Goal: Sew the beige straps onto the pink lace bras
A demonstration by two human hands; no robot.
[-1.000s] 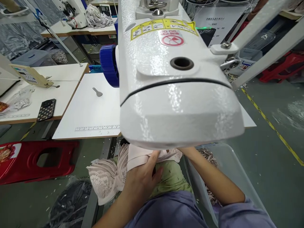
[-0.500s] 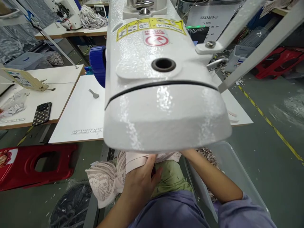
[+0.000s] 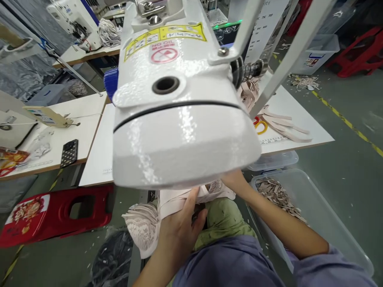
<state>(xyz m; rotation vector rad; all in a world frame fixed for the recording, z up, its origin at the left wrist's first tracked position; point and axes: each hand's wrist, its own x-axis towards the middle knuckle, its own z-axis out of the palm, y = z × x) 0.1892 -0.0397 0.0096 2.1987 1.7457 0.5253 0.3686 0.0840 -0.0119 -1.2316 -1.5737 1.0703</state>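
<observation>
A white sewing machine head (image 3: pixel 185 147) fills the middle and hides what lies right behind it. Below its lower edge, my left hand (image 3: pixel 179 223) is closed on a pale pink bra (image 3: pixel 173 202) with folded bands. Lace cups (image 3: pixel 143 229) of the same pale colour hang in a stack to the left of that hand, over my lap. My right hand (image 3: pixel 235 180) reaches up beneath the machine head at the bra's right end. Its fingers are out of sight behind the machine, so their grip does not show.
Right of the machine, the white table (image 3: pixel 317 137) carries pale straps (image 3: pixel 287 125) and orange-handled scissors (image 3: pixel 261 126). A clear bin (image 3: pixel 317 207) with fabric strips stands by my right arm. At left are a red stool (image 3: pixel 89 207), a phone (image 3: pixel 69 153) and a bagged black bin (image 3: pixel 112 255).
My view has swung to the right, bringing the straps and scissors on the table into sight. Slightly more of my right hand shows. My left hand keeps its hold on the bra.
</observation>
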